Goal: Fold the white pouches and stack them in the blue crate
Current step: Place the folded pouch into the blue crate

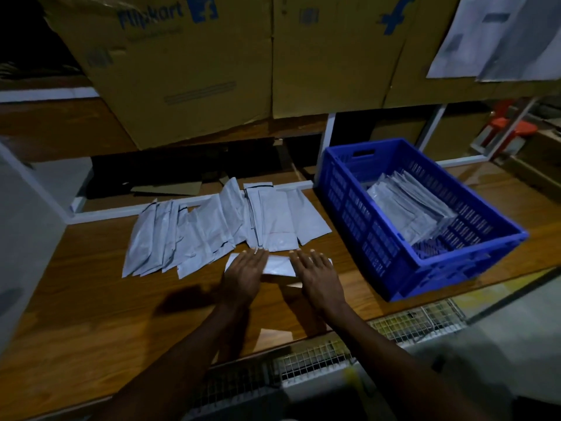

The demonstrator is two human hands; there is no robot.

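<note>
Left hand (244, 273): flat, fingers straight, pressing the pouch (277, 265) onto the table (91, 299).
Right hand (315, 273): likewise flat, grasping nothing (probably setting a crease).
Unfolded pouches (212, 226): fanned just behind, within reach.
Blue crate (376, 235): right of the hands, holding a folded stack (409, 208).

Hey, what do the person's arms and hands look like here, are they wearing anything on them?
Both arms are bare as far as the view shows: no sleeves, no gloves. The left hand and the right hand show no ring, watch or band that I can make out, though the light is dim. The short fingernails look pale at the tips.
</note>
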